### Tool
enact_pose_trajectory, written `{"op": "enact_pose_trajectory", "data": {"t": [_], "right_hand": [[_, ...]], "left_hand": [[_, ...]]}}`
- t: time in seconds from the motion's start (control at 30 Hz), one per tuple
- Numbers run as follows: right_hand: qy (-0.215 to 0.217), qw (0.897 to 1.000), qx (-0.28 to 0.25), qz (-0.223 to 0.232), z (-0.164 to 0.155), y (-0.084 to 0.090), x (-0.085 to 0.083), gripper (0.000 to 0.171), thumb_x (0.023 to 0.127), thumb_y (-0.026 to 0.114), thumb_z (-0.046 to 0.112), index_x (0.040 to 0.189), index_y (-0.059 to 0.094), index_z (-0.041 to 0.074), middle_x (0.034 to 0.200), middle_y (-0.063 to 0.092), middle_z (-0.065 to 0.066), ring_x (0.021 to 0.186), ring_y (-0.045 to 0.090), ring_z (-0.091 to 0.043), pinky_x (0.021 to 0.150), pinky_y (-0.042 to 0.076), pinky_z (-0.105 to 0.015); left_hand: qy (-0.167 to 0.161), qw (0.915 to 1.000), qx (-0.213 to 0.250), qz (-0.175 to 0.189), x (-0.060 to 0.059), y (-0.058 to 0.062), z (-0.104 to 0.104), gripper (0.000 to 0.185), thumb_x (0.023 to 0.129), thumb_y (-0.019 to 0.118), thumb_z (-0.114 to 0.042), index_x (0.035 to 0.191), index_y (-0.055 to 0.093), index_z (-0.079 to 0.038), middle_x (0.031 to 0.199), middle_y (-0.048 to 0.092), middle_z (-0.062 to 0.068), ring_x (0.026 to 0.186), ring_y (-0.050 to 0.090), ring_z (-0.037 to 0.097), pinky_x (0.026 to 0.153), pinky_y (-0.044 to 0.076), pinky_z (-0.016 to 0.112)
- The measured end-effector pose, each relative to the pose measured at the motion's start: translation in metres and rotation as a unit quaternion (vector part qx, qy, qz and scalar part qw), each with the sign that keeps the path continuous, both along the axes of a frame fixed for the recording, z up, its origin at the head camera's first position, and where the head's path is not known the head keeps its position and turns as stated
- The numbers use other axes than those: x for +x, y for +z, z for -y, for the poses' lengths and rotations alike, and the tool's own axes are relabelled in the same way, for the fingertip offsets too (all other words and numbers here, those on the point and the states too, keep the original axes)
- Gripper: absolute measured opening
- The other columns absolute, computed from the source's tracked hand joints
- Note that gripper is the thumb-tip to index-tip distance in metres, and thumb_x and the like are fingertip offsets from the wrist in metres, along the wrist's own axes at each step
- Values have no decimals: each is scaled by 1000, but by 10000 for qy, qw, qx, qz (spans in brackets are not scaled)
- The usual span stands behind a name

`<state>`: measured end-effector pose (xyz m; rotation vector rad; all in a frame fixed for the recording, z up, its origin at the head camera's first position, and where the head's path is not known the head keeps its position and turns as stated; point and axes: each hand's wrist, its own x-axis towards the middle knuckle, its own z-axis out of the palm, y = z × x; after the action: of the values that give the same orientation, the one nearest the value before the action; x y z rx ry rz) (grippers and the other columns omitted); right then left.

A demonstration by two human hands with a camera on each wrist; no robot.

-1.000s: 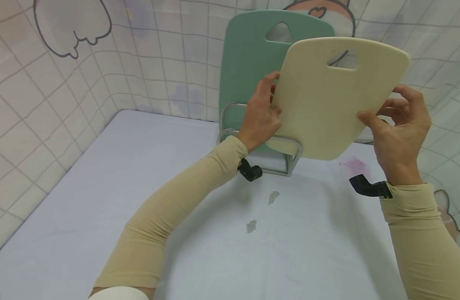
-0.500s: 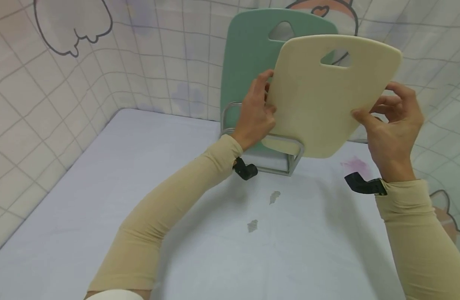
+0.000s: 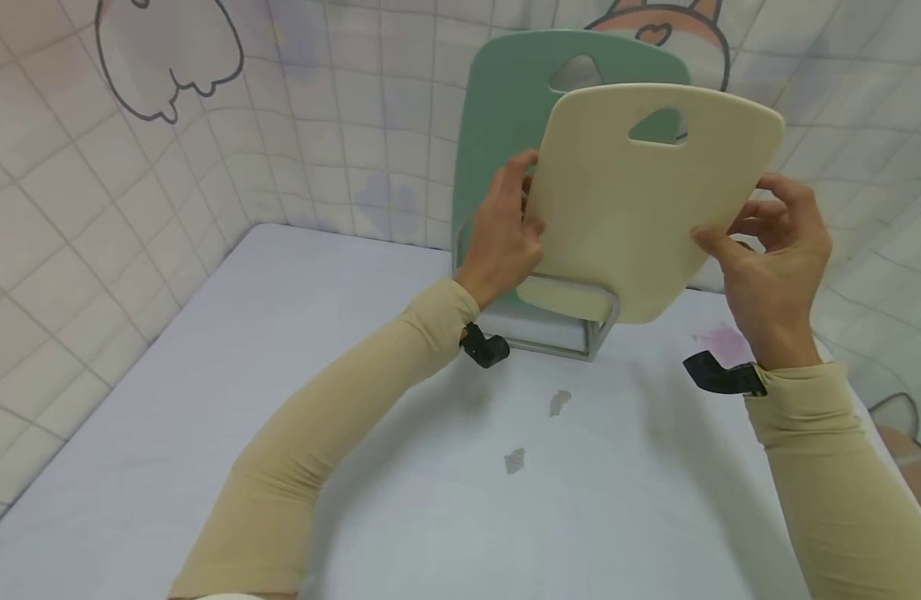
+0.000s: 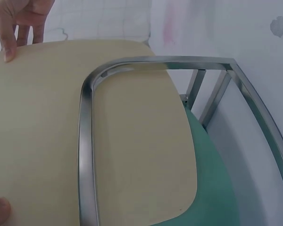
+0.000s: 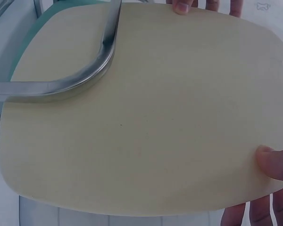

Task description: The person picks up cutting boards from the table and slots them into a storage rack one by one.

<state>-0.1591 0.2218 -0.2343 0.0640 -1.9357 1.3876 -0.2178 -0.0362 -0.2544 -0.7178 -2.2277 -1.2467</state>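
Two cutting boards (one cream point(image 3: 640, 208), one green point(image 3: 505, 108)); one metal rack point(image 3: 573, 292); two hands

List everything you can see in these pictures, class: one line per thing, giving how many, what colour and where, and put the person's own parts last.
cream board: one, cream, held upright, lower corner behind the rack's front bar.
green board: one, green, standing in the rack behind the cream board.
rack: one, silver metal, on the table by the back wall.
table: one, pale lilac cover with small grey marks and a pink stain.
wall: pale squares with cartoon drawings, behind and at both sides.
left hand: one, grips the cream board's left edge.
right hand: one, grips its right edge.
sleeves: two, beige.
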Motion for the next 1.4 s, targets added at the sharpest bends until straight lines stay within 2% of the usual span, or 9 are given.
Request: {"op": "enact_pose_trajectory", "data": {"t": [0.17,0.3,0.63,0.83,1.4], "right_hand": [[61,9999,93,-7,3,-3,-1,55,82,80,-2,131,68,21,93,70,15,87,67,-8,88,50,-27],[154,9997,201,-69,8,-3,-4,55,83,80,-1,132,67,21,94,70,17,88,67,-8,90,50,-27],[144,9994,289,150,18,-1,-8,56,84,81,4,133,66,27,96,66,16,89,66,-7,92,48,-26],[118,9988,374,294,23,-2,-10,56,86,80,6,134,65,29,101,66,15,92,66,-7,89,50,-24],[283,9989,331,158,35,-3,-17,57,84,81,3,133,66,28,97,66,13,87,66,-8,87,52,-25]], "left_hand": [[69,9999,0,83,4,-3,7,67,90,57,13,150,37,-8,125,57,19,102,61,29,84,55,34],[20,10000,94,17,3,-2,13,67,89,56,14,149,37,-6,123,56,20,101,60,29,85,54,34],[98,9999,93,-92,1,-2,25,68,88,58,14,149,38,-6,123,56,20,101,61,29,85,55,35],[94,9998,174,-22,0,-2,30,68,88,57,15,150,38,-7,125,56,19,103,62,29,87,56,36],[222,9996,131,-83,-1,-3,45,68,86,57,15,148,38,-7,122,56,18,102,60,28,88,54,34]]}}
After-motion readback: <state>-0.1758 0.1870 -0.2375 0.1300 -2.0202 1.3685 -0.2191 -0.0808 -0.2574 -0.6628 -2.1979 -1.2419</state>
